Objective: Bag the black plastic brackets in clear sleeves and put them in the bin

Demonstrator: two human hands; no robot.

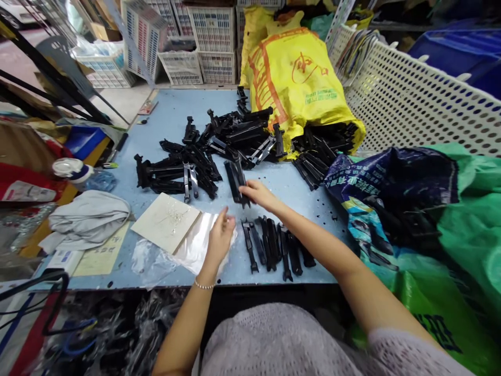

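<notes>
A black part (234, 177) is pinched at its near end by the fingertips of the R hand (259, 196), thumb & fingers drawn tog.; it is held just above or on the blue tabletop (135, 149), which of the two can't be told. The L hand (222, 232) is held half-open, fingers loosely curled, w/ nothing seen in its grasp, over the edge of a clear plastic sheet (194, 245); a beaded bracelet (204, 285) is worn on that wrist. A rough row of black parts (270, 243) is laid nr the front edge, partly hidden by the R forearm. Beyond the hands, a loose heap of sim. parts (246, 133) is spread, & more are seen at the mouth of a yellow sack (313, 83). A pale square board (164, 222) is set left of the L hand, partly on the sheet, w/ a grey cloth (90, 219) bunched farther L. At R, a dk blue bag (395, 172) is crumpled nr a perforated white panel (415, 99).
</notes>
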